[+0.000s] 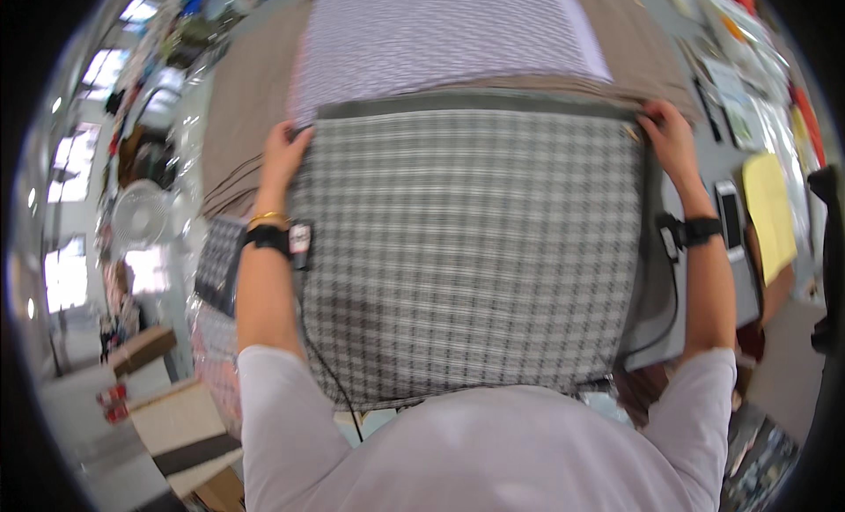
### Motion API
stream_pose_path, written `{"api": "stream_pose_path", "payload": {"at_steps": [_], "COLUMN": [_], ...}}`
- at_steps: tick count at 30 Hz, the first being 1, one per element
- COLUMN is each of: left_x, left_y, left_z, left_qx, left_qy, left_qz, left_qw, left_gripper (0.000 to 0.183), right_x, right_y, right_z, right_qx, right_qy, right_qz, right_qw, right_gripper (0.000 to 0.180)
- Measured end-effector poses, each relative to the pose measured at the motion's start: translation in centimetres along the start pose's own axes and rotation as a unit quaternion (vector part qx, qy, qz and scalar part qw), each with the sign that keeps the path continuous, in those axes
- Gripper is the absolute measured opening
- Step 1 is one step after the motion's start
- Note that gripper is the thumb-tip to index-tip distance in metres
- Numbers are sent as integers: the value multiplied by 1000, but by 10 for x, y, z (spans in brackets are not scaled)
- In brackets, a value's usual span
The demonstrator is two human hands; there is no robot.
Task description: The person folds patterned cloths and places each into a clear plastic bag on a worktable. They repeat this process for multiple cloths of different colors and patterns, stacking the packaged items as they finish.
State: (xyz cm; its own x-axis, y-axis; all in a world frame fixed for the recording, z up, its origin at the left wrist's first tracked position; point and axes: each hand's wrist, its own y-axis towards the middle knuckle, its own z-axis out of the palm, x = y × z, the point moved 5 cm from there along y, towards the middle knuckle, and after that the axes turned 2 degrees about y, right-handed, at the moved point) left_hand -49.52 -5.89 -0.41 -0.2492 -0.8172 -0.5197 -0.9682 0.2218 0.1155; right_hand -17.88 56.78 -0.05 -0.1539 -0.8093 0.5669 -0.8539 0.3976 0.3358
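A grey checked fabric piece [462, 248] with a plain dark grey border along its far edge lies spread before me. My left hand [282, 157] pinches its far left corner between thumb and fingers. At the far right corner, my right hand [668, 137] grips the dark border in the same way. The near edge of the fabric reaches my body. Just beyond it lies a lilac textured cloth [449, 36], on top of a brown cloth [254, 83] that shows on both sides.
On the right are a white smartphone [730, 218], a yellow sheet [769, 215] and a dark pen-like object [708, 109]. A folded dark checked cloth [219, 261] lies left of my forearm. A white fan [140, 215] and cardboard boxes [181, 419] stand further left. Cables hang from both wrist devices.
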Motion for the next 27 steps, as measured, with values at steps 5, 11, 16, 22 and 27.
{"api": "stream_pose_path", "payload": {"at_steps": [5, 11, 16, 22, 27], "left_x": [-25, -67, -57, 8, 16], "left_y": [-13, -3, 1, -45, -56], "left_z": [-4, 7, -6, -86, -136], "left_qx": [-20, -38, -16, 96, 58], "left_qy": [-117, 236, -86, -404, -459], "left_qz": [-22, 176, 191, 38, -14], "left_qw": [993, 955, 978, 909, 887], "left_gripper": [66, 50, 21, 24, 31], "right_x": [10, 54, 104, 143, 121], "right_y": [-2, -18, -65, -95, -48], "right_z": [9, -7, -34, -74, -60], "right_qx": [-8, -12, -63, -64, 10], "right_qy": [19, -31, -68, 170, 217], "right_qz": [29, -34, -126, -85, 84], "right_qw": [999, 999, 988, 980, 972], "right_gripper": [20, 16, 12, 7, 7]}}
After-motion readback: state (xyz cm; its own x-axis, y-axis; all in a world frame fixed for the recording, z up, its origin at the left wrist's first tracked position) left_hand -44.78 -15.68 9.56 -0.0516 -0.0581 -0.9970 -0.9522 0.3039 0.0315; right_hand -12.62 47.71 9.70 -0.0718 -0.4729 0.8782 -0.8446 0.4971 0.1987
